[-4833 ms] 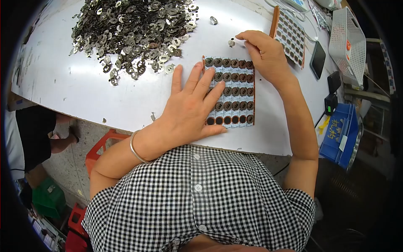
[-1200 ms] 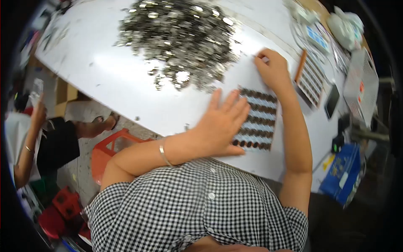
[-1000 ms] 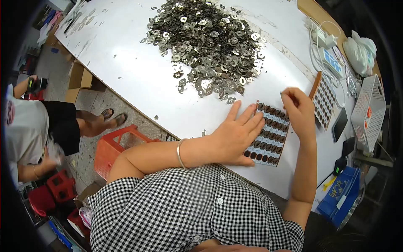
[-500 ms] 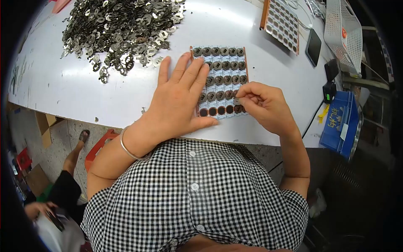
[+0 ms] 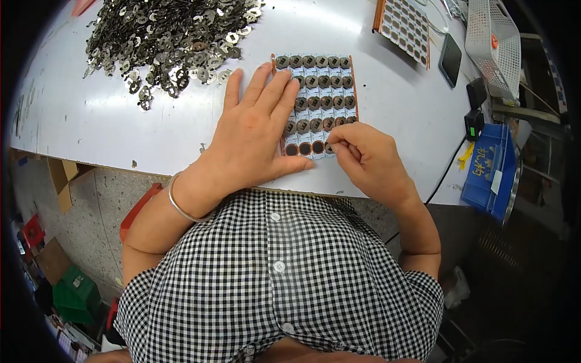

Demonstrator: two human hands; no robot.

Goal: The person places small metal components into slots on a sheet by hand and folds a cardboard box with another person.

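Note:
A panel of small round parts in rows (image 5: 319,92) lies on the table in front of me. Most of its circles carry grey metal discs with square cut-outs; several circles at the left of the nearest row look black. My left hand (image 5: 257,124) is spread flat over the panel's left side, fingers apart, hiding part of it. My right hand (image 5: 366,156) is pinched at the nearest row, its fingertips on a small metal disc (image 5: 328,147). The right end of that row is hidden beneath this hand.
A big heap of loose metal discs (image 5: 169,42) lies at the far left. At the right are a second panel (image 5: 404,30), a phone (image 5: 449,60), a white perforated basket (image 5: 493,48), black boxes (image 5: 475,124) and a blue bin (image 5: 486,172).
My right hand has shifted left along the nearest row, where a grey disc now shows at a circle that looked black. My left hand stays spread. The person at lower left has left view.

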